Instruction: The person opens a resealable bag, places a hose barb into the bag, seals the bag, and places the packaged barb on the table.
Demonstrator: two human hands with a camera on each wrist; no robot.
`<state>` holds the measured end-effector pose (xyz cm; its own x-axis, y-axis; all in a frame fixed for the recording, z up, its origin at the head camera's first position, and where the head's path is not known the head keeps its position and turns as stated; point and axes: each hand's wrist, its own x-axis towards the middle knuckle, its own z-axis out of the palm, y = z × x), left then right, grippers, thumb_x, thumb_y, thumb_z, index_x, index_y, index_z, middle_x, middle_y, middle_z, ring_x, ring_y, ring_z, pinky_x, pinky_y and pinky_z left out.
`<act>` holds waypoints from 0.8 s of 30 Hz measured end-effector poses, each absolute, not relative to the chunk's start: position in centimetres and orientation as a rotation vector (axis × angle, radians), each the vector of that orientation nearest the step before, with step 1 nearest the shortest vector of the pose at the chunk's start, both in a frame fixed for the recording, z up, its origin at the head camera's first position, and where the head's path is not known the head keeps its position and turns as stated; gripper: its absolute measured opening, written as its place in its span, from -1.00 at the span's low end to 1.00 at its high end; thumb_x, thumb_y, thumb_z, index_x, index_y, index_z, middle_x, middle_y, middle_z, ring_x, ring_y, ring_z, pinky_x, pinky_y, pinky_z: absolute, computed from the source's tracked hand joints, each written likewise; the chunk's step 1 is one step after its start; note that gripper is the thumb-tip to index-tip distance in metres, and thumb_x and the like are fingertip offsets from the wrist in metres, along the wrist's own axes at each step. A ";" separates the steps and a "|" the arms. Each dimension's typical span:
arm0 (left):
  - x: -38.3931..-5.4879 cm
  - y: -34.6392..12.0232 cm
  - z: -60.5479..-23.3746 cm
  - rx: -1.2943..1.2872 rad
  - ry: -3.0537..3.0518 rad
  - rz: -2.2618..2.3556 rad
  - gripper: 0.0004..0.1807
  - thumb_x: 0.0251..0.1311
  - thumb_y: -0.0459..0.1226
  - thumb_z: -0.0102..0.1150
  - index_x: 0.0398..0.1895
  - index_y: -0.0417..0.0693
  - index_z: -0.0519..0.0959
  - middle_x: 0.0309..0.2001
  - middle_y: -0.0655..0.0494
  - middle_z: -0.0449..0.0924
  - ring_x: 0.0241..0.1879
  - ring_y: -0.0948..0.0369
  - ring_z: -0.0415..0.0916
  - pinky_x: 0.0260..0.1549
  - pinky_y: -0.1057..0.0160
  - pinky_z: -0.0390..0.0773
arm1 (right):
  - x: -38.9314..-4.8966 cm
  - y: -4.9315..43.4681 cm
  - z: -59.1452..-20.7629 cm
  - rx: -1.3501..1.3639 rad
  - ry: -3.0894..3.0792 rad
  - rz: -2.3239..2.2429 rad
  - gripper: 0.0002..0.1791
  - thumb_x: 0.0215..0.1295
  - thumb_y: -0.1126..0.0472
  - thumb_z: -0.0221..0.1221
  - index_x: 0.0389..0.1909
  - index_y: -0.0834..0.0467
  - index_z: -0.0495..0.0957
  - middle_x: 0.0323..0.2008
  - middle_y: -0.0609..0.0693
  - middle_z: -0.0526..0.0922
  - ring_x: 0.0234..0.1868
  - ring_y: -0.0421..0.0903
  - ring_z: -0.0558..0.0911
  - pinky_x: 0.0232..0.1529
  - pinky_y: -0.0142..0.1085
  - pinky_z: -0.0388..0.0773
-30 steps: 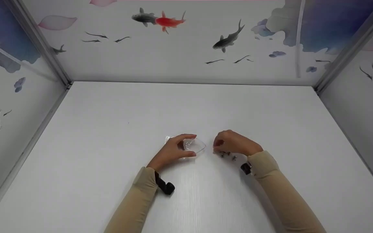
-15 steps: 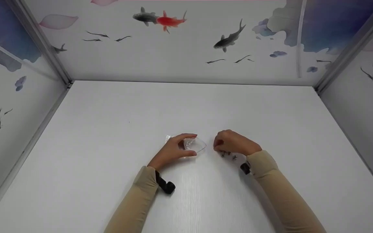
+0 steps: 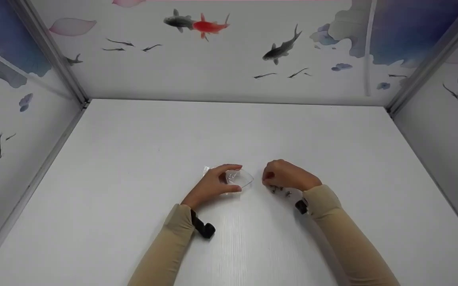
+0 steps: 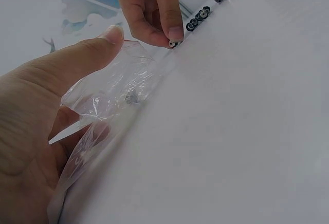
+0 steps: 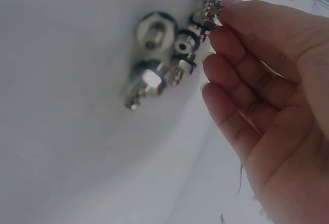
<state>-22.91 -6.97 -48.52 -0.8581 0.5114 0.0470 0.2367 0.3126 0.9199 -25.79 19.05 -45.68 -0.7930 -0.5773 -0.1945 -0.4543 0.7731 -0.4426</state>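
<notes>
– Left hand (image 3: 209, 183)?
– One, curved in a wide C, thumb and forefinger well apart, grasping a clear plastic bag (image 4: 115, 77). Bag mouth spread, facing the right hand (image 3: 288, 174).
– Bag contents?
– One small metal piece (image 4: 132, 97), seen through or within the film; which, cannot tell.
– Right hand, condition?
– One, bent down at the wrist, thumb and forefinger pinching a small metal fitting (image 4: 172, 43); remaining fingers loosely curled.
– Location of that fitting?
– Just beside the bag, outside its mouth, at the end of a loose cluster of metal fittings (image 5: 185, 44) on the white table (image 3: 229, 131).
– Variance against the frame of one second ago?
– Negligible. Both hands, bag and cluster match in place and pose; the whole head view sits very slightly shifted.
</notes>
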 end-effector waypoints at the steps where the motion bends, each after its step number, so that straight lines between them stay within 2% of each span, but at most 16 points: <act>1: -22.7 -7.0 -48.2 0.686 2.326 1.569 -0.32 0.04 -0.24 0.42 0.28 -0.09 0.44 0.26 -0.03 0.45 0.04 0.01 0.43 0.07 0.13 0.38 | -25.8 19.1 -45.7 -0.796 2.648 -0.547 -0.92 0.24 0.27 0.25 -0.30 0.13 0.71 -0.32 -0.06 0.67 -0.35 -0.21 0.55 -0.22 -0.29 0.56; 4: -22.6 -7.0 -47.9 0.697 2.324 1.564 -0.33 0.05 -0.26 0.41 0.28 -0.11 0.44 0.26 -0.05 0.45 0.06 0.02 0.43 0.09 0.13 0.38 | -25.7 19.0 -45.6 -0.783 2.646 -0.562 -0.93 0.23 0.27 0.26 -0.31 0.12 0.70 -0.33 -0.06 0.66 -0.36 -0.20 0.55 -0.22 -0.28 0.56; 8: -23.4 -6.9 -49.4 0.697 2.328 1.558 -0.30 0.03 -0.24 0.43 0.30 -0.07 0.43 0.26 -0.04 0.45 0.02 -0.01 0.43 0.06 0.09 0.37 | -25.8 18.9 -45.4 -0.739 2.637 -0.582 -0.93 0.23 0.25 0.26 -0.31 0.10 0.70 -0.32 -0.07 0.65 -0.35 -0.19 0.55 -0.21 -0.28 0.56; 12: -24.1 -7.0 -51.0 0.694 2.348 1.559 -0.28 0.00 -0.19 0.45 0.30 0.06 0.44 0.25 0.07 0.47 -0.03 0.04 0.42 0.02 0.10 0.37 | -25.9 18.7 -45.1 -0.721 2.639 -0.581 -0.93 0.23 0.24 0.27 -0.29 0.09 0.70 -0.30 -0.08 0.65 -0.30 -0.17 0.56 -0.18 -0.26 0.57; 17: -24.3 -7.0 -51.3 0.705 2.359 1.570 -0.30 -0.03 -0.11 0.47 0.26 0.16 0.47 0.22 0.22 0.49 -0.11 0.15 0.39 -0.04 0.19 0.37 | -25.8 18.4 -44.5 -0.773 2.658 -0.574 -0.91 0.24 0.24 0.26 -0.27 0.10 0.70 -0.28 -0.07 0.66 -0.23 -0.14 0.56 -0.11 -0.22 0.58; 24: -24.3 -7.0 -51.2 0.720 2.334 1.587 -0.28 -0.04 -0.06 0.47 0.27 0.10 0.47 0.21 0.18 0.50 -0.04 0.21 0.47 0.02 0.20 0.42 | -25.7 17.9 -43.7 -0.862 2.661 -0.597 -0.89 0.26 0.25 0.25 -0.24 0.13 0.69 -0.26 -0.06 0.66 -0.17 -0.11 0.57 -0.05 -0.20 0.56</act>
